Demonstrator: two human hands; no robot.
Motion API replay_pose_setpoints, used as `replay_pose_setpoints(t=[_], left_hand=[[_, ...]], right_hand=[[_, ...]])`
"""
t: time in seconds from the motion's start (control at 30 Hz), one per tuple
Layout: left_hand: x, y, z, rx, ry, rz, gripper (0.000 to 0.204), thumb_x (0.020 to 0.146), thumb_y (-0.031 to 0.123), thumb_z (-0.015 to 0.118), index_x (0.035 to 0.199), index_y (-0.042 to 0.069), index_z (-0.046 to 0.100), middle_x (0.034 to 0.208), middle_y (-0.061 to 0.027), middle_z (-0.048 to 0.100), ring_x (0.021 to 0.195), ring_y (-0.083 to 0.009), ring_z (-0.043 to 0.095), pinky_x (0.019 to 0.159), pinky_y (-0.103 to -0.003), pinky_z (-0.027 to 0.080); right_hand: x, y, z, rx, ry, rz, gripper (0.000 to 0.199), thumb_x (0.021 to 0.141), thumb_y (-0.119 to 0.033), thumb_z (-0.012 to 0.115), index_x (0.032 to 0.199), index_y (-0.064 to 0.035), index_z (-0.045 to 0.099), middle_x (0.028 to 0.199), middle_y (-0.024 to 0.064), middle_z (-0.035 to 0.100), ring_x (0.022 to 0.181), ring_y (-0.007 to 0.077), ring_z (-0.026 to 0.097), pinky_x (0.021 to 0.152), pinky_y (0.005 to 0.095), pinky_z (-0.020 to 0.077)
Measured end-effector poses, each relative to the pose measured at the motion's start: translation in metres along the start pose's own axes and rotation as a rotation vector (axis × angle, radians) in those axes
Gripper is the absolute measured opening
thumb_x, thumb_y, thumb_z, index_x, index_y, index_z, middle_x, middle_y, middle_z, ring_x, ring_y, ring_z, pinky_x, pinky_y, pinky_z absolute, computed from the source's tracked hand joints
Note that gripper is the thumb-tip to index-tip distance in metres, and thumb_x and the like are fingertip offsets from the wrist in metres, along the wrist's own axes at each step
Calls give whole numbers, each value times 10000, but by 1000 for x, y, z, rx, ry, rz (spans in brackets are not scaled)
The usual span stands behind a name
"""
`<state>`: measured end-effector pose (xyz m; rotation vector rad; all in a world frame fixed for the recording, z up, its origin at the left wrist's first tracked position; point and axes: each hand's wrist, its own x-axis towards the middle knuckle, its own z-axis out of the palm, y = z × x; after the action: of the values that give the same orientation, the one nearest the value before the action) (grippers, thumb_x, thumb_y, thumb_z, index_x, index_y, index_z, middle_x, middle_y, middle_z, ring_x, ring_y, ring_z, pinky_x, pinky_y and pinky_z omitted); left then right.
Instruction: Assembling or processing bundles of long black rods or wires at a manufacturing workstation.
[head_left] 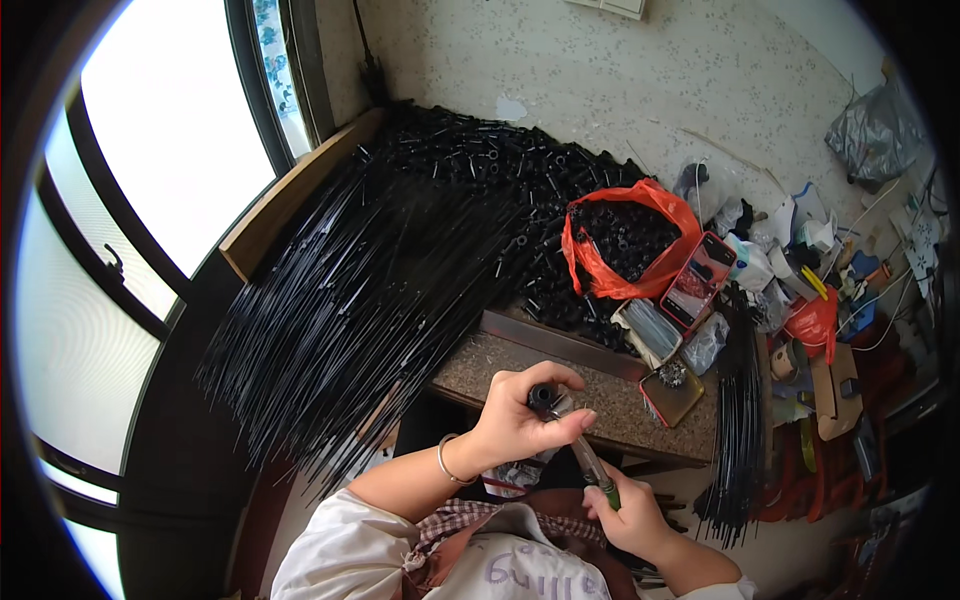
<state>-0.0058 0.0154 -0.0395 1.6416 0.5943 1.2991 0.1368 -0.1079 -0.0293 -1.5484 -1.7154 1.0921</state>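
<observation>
My left hand point(508, 422), a bangle on its wrist, is closed around a short black tubular part point(542, 396) whose open round end faces up. My right hand point(636, 516) grips a hand tool point(592, 466) by its green end. The tool's greyish shaft slants up and left to the black part and seems to meet it near my left thumb; the exact contact is too small to tell. Both hands are in front of my body, just below the near edge of the speckled tabletop point(610, 395).
Black pieces point(450, 150) are heaped at the back, with long thin black rods point(330, 290) fanned at left. A red plastic bag point(582, 262) of black parts stands right of centre. Beside it are a phone point(700, 280), a small tray point(672, 395) and more rods point(738, 440). A wooden board point(300, 190) borders the left.
</observation>
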Motion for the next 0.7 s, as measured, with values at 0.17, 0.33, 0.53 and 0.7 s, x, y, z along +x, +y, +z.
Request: replay_pose_setpoints(t=[0.17, 0.33, 0.53, 0.7], left_hand=[[1, 21, -8, -84, 76, 45, 363, 557, 213, 656, 793, -28, 523, 470, 48, 389, 418, -16, 321, 379, -167, 223], [-2, 14, -3, -182, 122, 16, 369, 574, 222, 636, 805, -41, 518, 476, 44, 395, 427, -18, 332, 384, -165, 229], [-2, 24, -5, -166, -24, -16, 380, 589, 170, 617, 888, -37, 505, 501, 44, 417, 439, -13, 336, 400, -147, 241], [4, 37, 11, -447, -21, -152, 529, 682, 183, 580, 1091, -65, 354, 512, 58, 380, 428, -7, 290, 397, -147, 197]], right_hand=[[13, -1, 6, 13, 65, -176, 388, 734, -44, 463, 1098, 31, 351, 779, 90, 536, 669, 131, 542, 596, 249, 432], [11, -15, 13, -91, 125, -208, 358, 721, -43, 482, 1063, 14, 392, 791, 116, 527, 648, 184, 535, 575, 264, 431], [12, 2, -1, 358, -174, 40, 330, 756, -102, 467, 1050, 28, 392, 664, 58, 514, 553, 83, 493, 508, 202, 402], [20, 41, -41, 476, 33, 137, 356, 757, -253, 484, 989, 11, 428, 724, 71, 482, 600, 144, 492, 513, 234, 393]])
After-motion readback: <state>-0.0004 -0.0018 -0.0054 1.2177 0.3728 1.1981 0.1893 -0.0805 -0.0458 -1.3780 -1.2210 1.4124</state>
